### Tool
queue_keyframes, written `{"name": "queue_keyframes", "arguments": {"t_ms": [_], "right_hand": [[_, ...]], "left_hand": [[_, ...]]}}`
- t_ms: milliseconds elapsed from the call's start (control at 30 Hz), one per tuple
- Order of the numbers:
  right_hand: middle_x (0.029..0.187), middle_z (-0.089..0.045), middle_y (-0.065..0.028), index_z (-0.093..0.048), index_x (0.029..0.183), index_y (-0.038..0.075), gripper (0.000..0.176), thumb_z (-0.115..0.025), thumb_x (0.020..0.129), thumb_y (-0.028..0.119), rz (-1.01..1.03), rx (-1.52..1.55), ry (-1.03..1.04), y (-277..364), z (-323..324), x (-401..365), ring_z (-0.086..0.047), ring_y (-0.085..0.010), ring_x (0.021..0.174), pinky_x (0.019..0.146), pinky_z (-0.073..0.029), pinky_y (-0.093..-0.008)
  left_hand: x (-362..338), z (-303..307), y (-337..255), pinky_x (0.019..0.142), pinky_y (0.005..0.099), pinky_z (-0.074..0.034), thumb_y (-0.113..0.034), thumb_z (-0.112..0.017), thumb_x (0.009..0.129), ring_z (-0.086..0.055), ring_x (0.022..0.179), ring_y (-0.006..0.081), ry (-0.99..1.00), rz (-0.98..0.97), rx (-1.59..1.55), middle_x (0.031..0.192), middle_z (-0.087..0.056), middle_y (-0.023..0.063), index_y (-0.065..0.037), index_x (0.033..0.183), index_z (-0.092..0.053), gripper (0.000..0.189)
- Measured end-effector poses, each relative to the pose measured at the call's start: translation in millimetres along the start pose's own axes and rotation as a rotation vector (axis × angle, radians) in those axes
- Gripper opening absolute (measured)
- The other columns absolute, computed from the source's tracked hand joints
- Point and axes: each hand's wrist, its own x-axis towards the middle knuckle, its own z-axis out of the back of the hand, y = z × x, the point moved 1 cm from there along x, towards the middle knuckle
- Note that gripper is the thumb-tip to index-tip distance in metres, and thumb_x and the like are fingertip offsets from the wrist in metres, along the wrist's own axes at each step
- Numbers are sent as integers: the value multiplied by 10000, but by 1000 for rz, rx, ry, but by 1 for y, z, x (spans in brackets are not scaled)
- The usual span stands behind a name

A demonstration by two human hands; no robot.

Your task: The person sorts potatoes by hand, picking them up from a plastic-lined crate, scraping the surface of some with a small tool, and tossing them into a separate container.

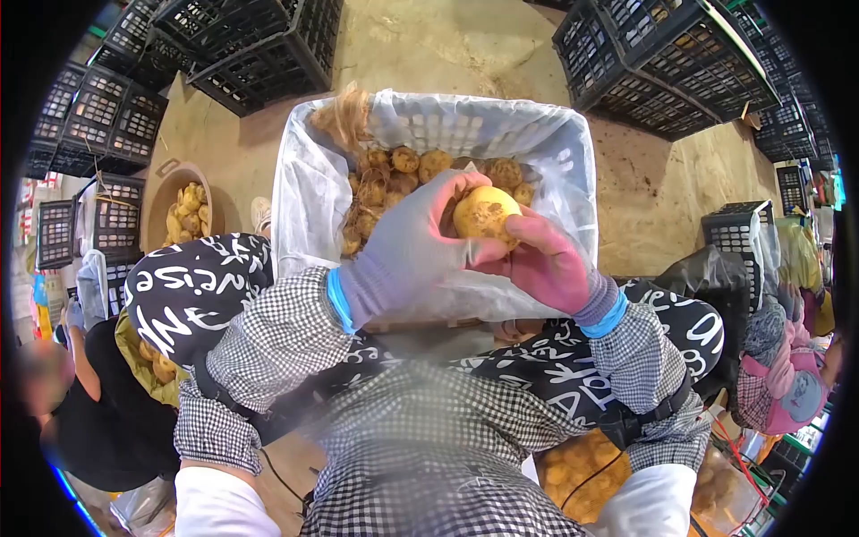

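Yellow bulb point(486, 215) held up just above the lined crate point(573, 152), left hand point(407, 246) in grey glove wrapped around it, right hand point(550, 264) in pink glove pressed underneath, both grips clenched on it, loose bulbs point(403, 174) piled below, black crates point(259, 45) stacked beyond.

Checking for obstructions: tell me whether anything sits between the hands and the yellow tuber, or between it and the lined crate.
Nothing visible does. The left hand and right hand already clasp the tuber, held over the crate. Its top is open; only a liner and more tubers lie inside.
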Motion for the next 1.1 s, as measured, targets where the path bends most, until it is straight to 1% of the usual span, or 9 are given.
{"name": "queue_keyframes", "arguments": {"t_ms": [133,300,500,600,733,833,933,1000,1100], "right_hand": [[1364,-504,-176,-396,1403,10,535,-457,1007,365,-47,101,20,-4,3,1,-542,-308,1225,1077,-419,-438],[1328,-522,-197,-405,1380,-13,554,-414,1020,408,-54,101,-74,-5,4,-2,-570,-330,1184,1026,-472,-453],[1290,-546,-168,-436,1348,3,533,-409,1020,422,-14,-636,-129,1,-1,-8,-583,-302,1167,993,-498,-454],[1284,-551,-159,-447,1343,20,530,-445,1006,428,-10,-135,-132,-2,-4,-6,-588,-298,1157,981,-503,-453],[1282,-560,-142,-453,1349,40,548,-529,967,426,101,30,-265,21,2,-27,-605,-286,1119,950,-509,-441],[1342,-524,-137,-447,1365,33,504,-518,978,348,321,-74,-401,70,12,-101,-531,-277,1206,1014,-459,-411],[1430,-465,-143,-436,1384,14,434,-467,1010,232,587,-34,-341,127,27,-216,-411,-278,1354,1123,-382,-382],[1420,-464,-165,-436,1390,7,425,-452,1014,205,925,-149,-929,128,76,-297,-420,-316,1345,1134,-381,-380],[1361,-513,-160,-466,1354,11,444,-516,989,259,781,-97,-1373,78,158,-413,-494,-279,1274,1091,-418,-406]], "left_hand": [[7,17,-13,611,203,-489,-365,-605,951,-583,775,60,26,334,-7,965,-612,35,-64,1190,-586,385],[11,8,10,525,171,-405,-413,-575,952,-497,655,21,-39,56,74,825,-574,-9,-81,1065,-620,354],[14,19,29,593,178,-452,-375,-613,943,-520,688,33,83,202,92,859,-584,-14,-55,1075,-625,346],[21,12,31,603,195,-485,-335,-601,959,-553,664,53,58,-183,105,837,-601,-12,-44,1138,-612,343],[27,12,12,635,240,-529,-266,-543,991,-639,708,106,52,313,-199,867,-651,23,-27,1245,-569,350],[57,38,46,622,231,-519,-268,-556,981,-626,711,84,-100,350,14,831,-630,18,-31,1256,-562,363],[82,61,92,685,316,-541,-303,-583,944,-669,783,175,154,440,618,899,-668,90,-31,1263,-559,419],[95,44,133,769,391,-529,-332,-589,913,-668,886,260,322,353,892,983,-669,140,-38,1270,-559,464],[113,-10,170,953,474,-459,-295,-571,867,-615,1089,340,616,352,1165,1117,-634,200,-55,1267,-557,466]]}}
